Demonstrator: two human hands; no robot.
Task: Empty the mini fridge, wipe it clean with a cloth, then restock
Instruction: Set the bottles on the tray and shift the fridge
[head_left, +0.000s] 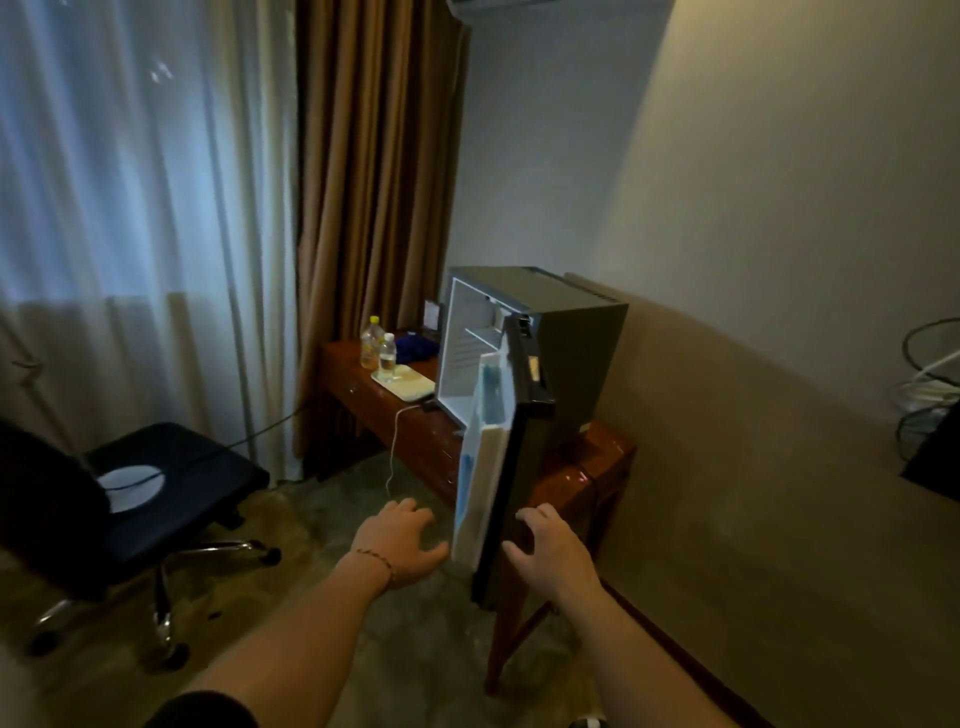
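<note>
Mini fridge (524, 338) door (511, 467) ajar (interior bare), right hand (550, 551) touching it flat-fingered, left hand (402, 540) spread, empty

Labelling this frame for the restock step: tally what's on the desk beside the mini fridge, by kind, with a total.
Bottles: 2, one yellow-capped bottle and one white-capped bottle
White tray: 1
Blue cloth: 1
Small dark card stand: 1, too dim to read
Total: 5
</note>
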